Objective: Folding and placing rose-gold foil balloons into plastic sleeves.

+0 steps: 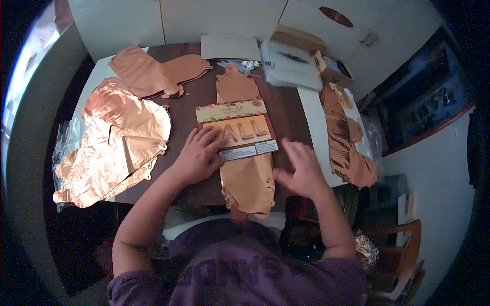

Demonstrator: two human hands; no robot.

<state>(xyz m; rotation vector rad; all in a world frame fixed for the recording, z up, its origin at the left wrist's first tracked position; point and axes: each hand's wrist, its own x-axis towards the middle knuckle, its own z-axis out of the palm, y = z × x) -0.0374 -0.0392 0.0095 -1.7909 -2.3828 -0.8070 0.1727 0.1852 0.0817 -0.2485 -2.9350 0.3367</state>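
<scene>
A printed card (245, 124) with leaf decoration and balloon-style letters lies across a flat, uninflated copper-coloured foil balloon (248, 181) in the middle of the table. The balloon shows above and below the card, and its near end reaches past the table's front edge. My left hand (198, 153) rests on the card's left side, fingers spread, covering part of the lettering. Just off the card's lower right corner is my right hand (302, 171), its fingers apart and holding nothing; its thumb is close to the balloon's right edge.
Flat copper foil balloons lie at the left (127, 137), far left (153, 71) and right (347, 140) of the brown table (186, 109). At the back are a pale flat sheet (230, 47), a stack of clear plastic packets (291, 66) and a small cardboard box (334, 71). A wooden chair (406, 250) stands lower right.
</scene>
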